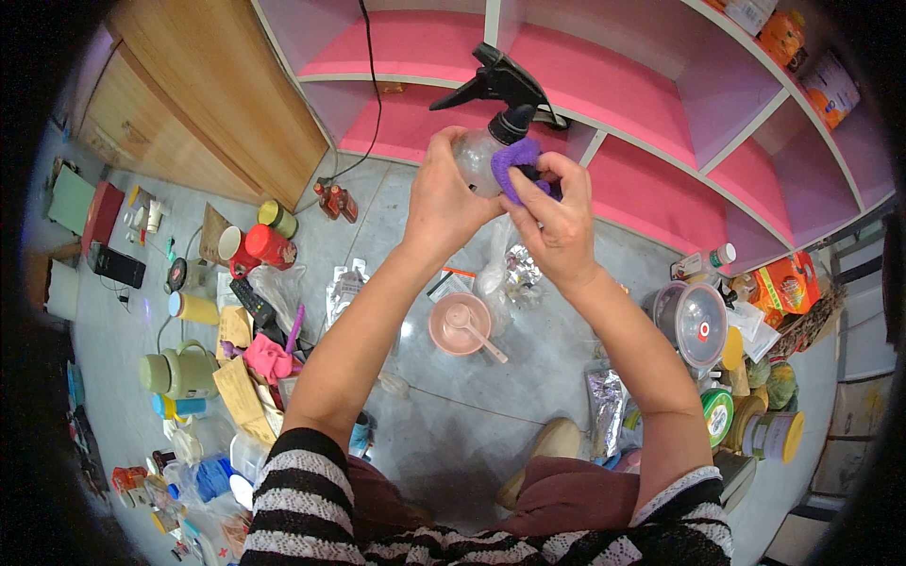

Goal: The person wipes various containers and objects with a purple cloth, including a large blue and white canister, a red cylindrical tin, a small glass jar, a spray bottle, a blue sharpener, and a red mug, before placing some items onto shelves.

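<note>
My left hand (447,194) grips a clear plastic spray bottle (474,159) around its body, in front of the shelves. Its black trigger head (506,81) points up, with the nozzle toward the left. In my right hand (559,219) a bunched purple cloth (515,170) is pressed against the bottle's right side. The cloth and fingers hide part of the bottle. Below my hands, a pink bowl (440,327) with a pink ladle (460,317) in it stands on the grey tiled floor (453,396).
Pink-lined shelves (594,92) rise ahead, a black cable (375,92) hanging before them. Jars, a red mug (241,255), a remote control (251,301) and a green thermos jug (191,371) crowd the left. Lidded containers (701,325) and squashes (781,385) stand at the right.
</note>
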{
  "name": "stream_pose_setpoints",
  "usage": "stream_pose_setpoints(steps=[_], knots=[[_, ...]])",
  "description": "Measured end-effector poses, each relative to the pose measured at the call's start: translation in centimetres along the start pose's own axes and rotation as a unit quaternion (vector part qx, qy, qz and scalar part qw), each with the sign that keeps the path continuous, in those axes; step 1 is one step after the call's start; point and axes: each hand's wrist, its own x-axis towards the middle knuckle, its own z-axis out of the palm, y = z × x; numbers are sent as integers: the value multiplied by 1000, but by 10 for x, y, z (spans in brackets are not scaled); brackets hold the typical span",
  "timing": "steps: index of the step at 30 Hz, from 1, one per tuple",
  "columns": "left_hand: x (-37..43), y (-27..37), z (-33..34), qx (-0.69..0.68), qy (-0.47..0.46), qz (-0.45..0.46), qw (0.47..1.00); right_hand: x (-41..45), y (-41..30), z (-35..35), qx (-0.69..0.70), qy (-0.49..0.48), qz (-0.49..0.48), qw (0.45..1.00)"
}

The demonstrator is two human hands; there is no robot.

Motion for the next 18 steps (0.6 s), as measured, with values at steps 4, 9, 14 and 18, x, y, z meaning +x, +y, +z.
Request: stream_pose_setpoints(steps=[4, 9, 14, 18], knots=[[0, -4, 5, -144, -41, -61, 987, 5, 6, 5, 104, 59, 98, 988], [6, 10, 1, -346, -100, -102, 927, 7, 20, 10, 307, 69, 319, 894], [16, 0, -1, -422, -16, -129, 897, 12, 2, 24, 170, 89, 172, 966], [16, -2, -5, -410, 33, -121, 904, 1, -8, 35, 112, 57, 114, 985]])
